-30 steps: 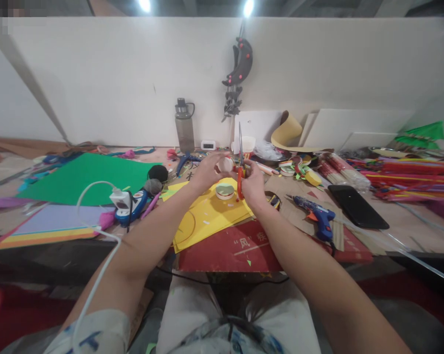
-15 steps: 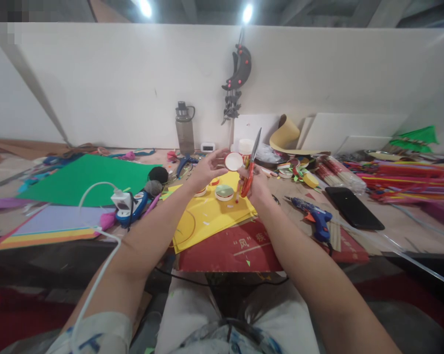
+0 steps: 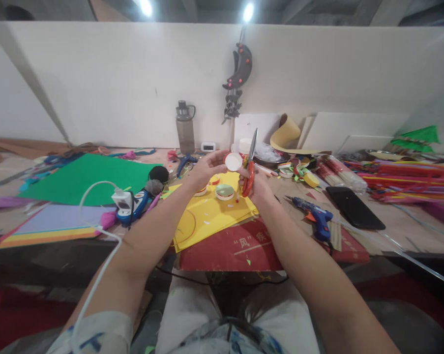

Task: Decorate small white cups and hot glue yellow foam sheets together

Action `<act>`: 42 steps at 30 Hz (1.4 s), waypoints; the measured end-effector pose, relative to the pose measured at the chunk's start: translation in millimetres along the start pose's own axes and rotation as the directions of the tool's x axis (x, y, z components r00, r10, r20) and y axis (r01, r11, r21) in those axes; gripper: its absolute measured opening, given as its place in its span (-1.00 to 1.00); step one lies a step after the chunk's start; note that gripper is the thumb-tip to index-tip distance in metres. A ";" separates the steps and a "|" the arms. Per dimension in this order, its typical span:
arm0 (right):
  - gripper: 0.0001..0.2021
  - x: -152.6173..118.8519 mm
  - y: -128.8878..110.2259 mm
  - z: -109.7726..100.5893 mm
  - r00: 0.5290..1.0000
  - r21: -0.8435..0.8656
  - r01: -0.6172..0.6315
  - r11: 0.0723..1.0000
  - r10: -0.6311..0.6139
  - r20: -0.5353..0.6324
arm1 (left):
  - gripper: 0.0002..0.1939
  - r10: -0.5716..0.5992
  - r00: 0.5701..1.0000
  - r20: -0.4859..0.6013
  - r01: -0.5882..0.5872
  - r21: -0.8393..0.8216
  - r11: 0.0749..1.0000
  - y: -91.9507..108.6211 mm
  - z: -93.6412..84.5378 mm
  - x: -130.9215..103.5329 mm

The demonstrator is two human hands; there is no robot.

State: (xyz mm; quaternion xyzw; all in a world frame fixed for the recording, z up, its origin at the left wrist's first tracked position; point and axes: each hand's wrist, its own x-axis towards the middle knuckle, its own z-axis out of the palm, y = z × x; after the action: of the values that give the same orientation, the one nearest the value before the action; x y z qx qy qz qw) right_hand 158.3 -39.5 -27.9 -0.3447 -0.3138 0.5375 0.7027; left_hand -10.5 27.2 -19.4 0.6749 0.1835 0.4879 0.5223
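Raised above the yellow paper, my left hand grips the edge of a small round white paper cup piece with a red rim, its open side turned toward me. My right hand is closed around red-handled scissors, whose blades point upward beside the cup piece. The right fingertips are close to the cup piece; whether they touch it I cannot tell. Below, a round cup piece with a green inside rests on the yellow paper, and another is partly behind my left hand.
To the right lie a blue glue gun and a black phone. Green paper and a white plug on a blue power strip are at left. A bottle stands by the wall. A white cable crosses my left arm.
The scissors have tilted slightly and shifted a little left, their blades looking closer together. The cup piece stays at about the same place in my left hand.
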 end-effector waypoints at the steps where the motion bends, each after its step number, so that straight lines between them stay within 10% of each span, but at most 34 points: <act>1: -0.38 0.2 0.5 0.3 1.000 -0.006 0.015 1.000 -0.015 -0.010 | -0.33 -0.001 1.000 -0.001 0.001 -0.001 1.000 0.2 0.1 -0.2; 14: -0.30 2.5 8.0 2.4 0.960 -0.087 0.277 0.957 -0.280 -0.029 | -0.47 0.017 0.998 -0.066 -0.023 -0.093 0.995 -6.6 -2.8 4.4; 42: -0.33 -0.3 4.4 3.2 0.978 -0.036 0.205 0.978 -0.206 -0.042 | -0.37 -0.045 0.999 -0.022 0.044 -0.070 0.997 0.3 -1.9 2.5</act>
State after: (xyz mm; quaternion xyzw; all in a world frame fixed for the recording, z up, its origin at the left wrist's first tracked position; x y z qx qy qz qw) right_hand 153.2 -38.5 -29.7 -0.3335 -0.3400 0.4491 0.7559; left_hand -11.0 29.9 -18.1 0.6463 0.1874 0.4901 0.5541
